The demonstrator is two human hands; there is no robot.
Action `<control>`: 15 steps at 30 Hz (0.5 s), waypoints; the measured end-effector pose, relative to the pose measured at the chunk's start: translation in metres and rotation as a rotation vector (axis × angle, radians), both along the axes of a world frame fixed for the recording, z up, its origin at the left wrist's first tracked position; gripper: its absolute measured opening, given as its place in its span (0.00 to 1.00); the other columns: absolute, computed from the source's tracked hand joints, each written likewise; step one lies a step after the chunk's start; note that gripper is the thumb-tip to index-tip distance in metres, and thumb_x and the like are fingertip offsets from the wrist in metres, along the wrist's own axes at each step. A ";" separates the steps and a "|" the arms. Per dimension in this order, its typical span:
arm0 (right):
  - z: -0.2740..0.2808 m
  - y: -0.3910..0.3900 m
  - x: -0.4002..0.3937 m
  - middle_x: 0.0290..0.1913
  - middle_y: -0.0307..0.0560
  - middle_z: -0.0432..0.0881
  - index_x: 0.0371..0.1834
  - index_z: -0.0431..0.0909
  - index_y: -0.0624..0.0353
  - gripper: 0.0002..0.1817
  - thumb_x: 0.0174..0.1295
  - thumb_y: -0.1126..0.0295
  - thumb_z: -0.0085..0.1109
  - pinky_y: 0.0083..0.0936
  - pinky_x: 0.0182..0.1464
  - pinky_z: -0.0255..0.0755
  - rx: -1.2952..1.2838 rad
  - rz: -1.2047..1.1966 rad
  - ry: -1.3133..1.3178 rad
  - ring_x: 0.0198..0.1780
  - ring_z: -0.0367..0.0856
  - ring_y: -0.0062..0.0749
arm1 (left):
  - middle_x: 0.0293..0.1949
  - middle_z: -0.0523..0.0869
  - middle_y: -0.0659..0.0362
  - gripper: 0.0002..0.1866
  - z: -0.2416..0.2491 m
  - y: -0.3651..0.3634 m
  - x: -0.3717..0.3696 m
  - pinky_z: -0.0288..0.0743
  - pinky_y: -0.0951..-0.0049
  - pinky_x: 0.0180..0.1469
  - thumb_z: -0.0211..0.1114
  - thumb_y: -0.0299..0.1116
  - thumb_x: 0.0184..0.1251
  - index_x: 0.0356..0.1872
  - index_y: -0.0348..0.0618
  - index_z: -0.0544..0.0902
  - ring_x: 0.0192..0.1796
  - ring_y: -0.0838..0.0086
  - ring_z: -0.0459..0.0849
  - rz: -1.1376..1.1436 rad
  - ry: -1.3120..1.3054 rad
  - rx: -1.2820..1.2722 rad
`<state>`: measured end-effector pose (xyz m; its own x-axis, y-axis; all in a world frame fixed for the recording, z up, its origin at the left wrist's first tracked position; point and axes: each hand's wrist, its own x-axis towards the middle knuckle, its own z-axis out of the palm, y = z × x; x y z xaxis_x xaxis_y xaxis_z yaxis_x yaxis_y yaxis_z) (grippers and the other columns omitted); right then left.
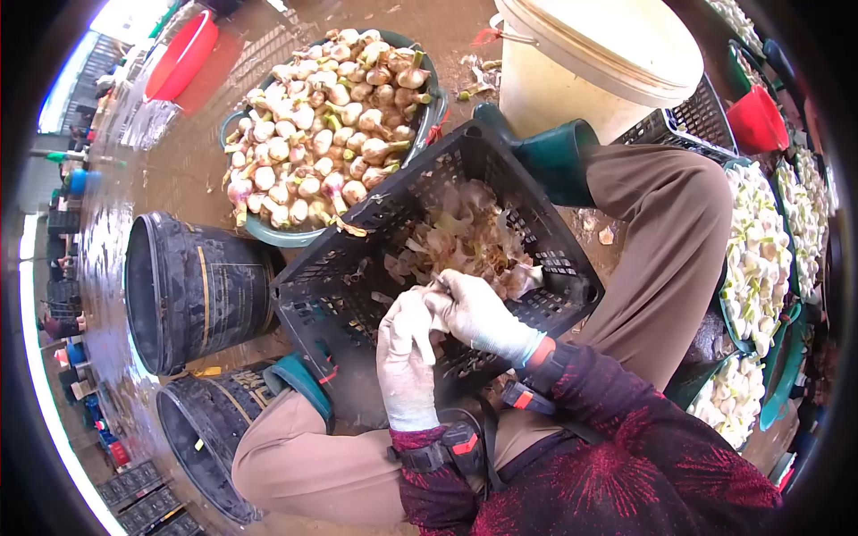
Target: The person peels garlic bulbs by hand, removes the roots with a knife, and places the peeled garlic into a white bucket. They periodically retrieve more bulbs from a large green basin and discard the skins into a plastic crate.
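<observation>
My left hand (407,348), in a whitish glove, is closed with its fingers bent toward the other hand. My right hand (480,314), gloved too, pinches against the left fingertips. Whatever lies between the fingers is too small or covered to make out. Both hands are above the near side of a black plastic crate (331,281) standing between my knees. Inside the crate lies a heap of papery garlic skins (474,228). Just beyond its far left side, a green tub (284,236) is piled with garlic bulbs (313,134).
Two black buckets (192,290) lie or stand at the left, near my boot. A large cream bucket (559,80) stands at the far right by another black crate (688,121). Peeled white garlic (755,259) fills tubs along the right. A red basin (183,58) is far left.
</observation>
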<state>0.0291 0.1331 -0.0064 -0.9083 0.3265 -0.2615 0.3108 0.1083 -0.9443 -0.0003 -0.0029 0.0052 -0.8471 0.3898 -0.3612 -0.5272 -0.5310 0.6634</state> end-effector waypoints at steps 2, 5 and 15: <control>0.008 -0.004 0.003 0.35 0.60 0.83 0.41 0.75 0.66 0.14 0.65 0.64 0.61 0.33 0.42 0.75 0.059 0.056 0.054 0.38 0.84 0.48 | 0.54 0.82 0.48 0.18 -0.014 -0.012 0.004 0.78 0.60 0.57 0.65 0.30 0.68 0.56 0.35 0.77 0.56 0.62 0.81 0.043 -0.028 -0.092; -0.002 -0.001 -0.004 0.37 0.60 0.85 0.36 0.76 0.66 0.15 0.66 0.62 0.59 0.35 0.42 0.77 0.068 -0.131 -0.030 0.40 0.86 0.48 | 0.52 0.83 0.49 0.18 -0.005 -0.016 0.007 0.77 0.56 0.59 0.64 0.31 0.69 0.57 0.36 0.77 0.56 0.61 0.81 0.080 -0.068 0.050; -0.017 0.025 0.004 0.33 0.55 0.86 0.37 0.79 0.62 0.09 0.63 0.67 0.64 0.31 0.35 0.78 0.236 -0.211 0.154 0.35 0.87 0.40 | 0.53 0.80 0.48 0.20 -0.003 -0.005 0.002 0.76 0.51 0.61 0.58 0.37 0.74 0.60 0.36 0.74 0.57 0.60 0.79 0.126 -0.161 0.371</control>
